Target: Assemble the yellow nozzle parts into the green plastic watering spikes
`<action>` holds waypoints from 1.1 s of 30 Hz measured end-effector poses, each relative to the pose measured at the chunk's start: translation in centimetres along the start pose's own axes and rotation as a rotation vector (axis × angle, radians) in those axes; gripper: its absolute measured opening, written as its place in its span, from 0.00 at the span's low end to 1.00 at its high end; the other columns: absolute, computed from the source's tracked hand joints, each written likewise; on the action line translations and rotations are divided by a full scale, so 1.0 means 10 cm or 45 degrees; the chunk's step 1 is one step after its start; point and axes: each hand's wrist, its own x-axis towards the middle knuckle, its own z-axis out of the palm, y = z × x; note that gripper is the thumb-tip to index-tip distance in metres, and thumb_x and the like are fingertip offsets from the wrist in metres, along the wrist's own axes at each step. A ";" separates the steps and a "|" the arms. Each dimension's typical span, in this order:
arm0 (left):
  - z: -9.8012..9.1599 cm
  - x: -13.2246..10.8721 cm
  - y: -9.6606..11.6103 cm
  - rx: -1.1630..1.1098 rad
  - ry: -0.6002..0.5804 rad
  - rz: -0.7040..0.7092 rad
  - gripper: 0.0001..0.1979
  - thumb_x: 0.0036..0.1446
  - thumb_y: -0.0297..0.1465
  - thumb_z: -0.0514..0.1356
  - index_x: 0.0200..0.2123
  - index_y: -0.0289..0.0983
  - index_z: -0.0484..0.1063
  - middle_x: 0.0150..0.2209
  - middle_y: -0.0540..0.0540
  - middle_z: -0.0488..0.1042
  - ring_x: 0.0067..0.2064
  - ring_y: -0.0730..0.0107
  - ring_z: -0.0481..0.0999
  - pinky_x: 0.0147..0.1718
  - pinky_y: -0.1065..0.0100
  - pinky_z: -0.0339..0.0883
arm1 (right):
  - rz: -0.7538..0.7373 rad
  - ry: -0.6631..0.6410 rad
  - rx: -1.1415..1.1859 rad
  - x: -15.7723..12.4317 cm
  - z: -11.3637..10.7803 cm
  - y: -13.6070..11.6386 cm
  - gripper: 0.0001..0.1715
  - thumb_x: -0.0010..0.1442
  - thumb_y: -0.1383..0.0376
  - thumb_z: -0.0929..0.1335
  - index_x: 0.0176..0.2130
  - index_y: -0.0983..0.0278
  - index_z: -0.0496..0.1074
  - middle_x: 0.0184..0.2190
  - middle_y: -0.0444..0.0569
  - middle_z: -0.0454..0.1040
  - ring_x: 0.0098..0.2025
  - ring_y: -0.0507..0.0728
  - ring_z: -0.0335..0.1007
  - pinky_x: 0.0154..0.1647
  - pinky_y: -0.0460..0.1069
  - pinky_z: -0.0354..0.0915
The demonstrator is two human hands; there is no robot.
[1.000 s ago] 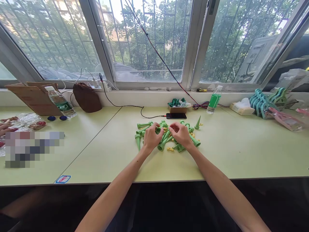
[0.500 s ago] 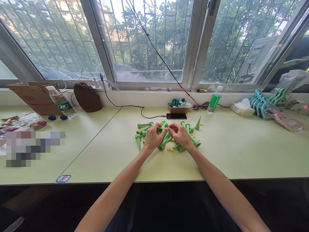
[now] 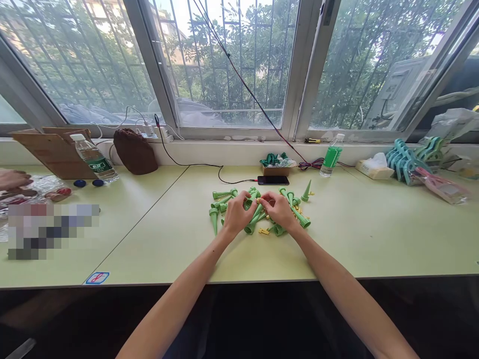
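Observation:
My left hand [image 3: 238,212] and my right hand [image 3: 279,209] meet over a heap of green plastic watering spikes. Both are closed, thumb and fingertips pinching a small yellow plastic valve [image 3: 258,200] between them; fingers partly hide it. One green spike [image 3: 213,219] lies just left of my left hand, its pointed end towards me. Below my hands a hollow spike [image 3: 250,228] shows its open end, beside a loose yellow valve piece [image 3: 264,231]. More yellow bits lie among the spikes by my right hand. Beyond it another spike [image 3: 306,192] stands point up.
Behind the heap lie a phone [image 3: 273,180] on a cable and a small box [image 3: 276,170]. A green-labelled bottle [image 3: 332,156], tissues [image 3: 375,167] and blue-green hangers [image 3: 402,162] stand right. At left are another bottle [image 3: 96,158] and another person's hand [image 3: 14,179].
Another person's hand has come into view at the far left edge, over the plastic-wrapped items. My own hands keep nearly the same place and pinch.

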 end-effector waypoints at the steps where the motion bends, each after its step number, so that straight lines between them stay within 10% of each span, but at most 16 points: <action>1: 0.00 0.00 0.00 -0.002 0.000 0.000 0.11 0.59 0.40 0.58 0.36 0.38 0.69 0.24 0.51 0.69 0.22 0.73 0.64 0.25 0.71 0.57 | -0.004 0.006 -0.016 0.00 0.00 0.00 0.16 0.60 0.54 0.66 0.31 0.64 0.72 0.26 0.47 0.75 0.24 0.52 0.66 0.27 0.47 0.62; 18: -0.01 0.00 0.01 0.001 -0.001 0.010 0.10 0.59 0.39 0.57 0.37 0.39 0.69 0.26 0.50 0.72 0.24 0.72 0.68 0.26 0.71 0.59 | -0.013 -0.028 0.005 -0.01 -0.02 -0.02 0.18 0.59 0.53 0.68 0.40 0.64 0.73 0.31 0.49 0.76 0.24 0.52 0.69 0.27 0.47 0.64; 33: -0.01 0.00 0.02 -0.012 -0.019 0.019 0.11 0.58 0.40 0.58 0.37 0.39 0.69 0.26 0.51 0.70 0.21 0.75 0.62 0.25 0.71 0.59 | -0.039 -0.018 -0.110 0.00 -0.02 0.00 0.21 0.63 0.52 0.64 0.28 0.64 0.72 0.21 0.45 0.72 0.23 0.52 0.64 0.27 0.47 0.59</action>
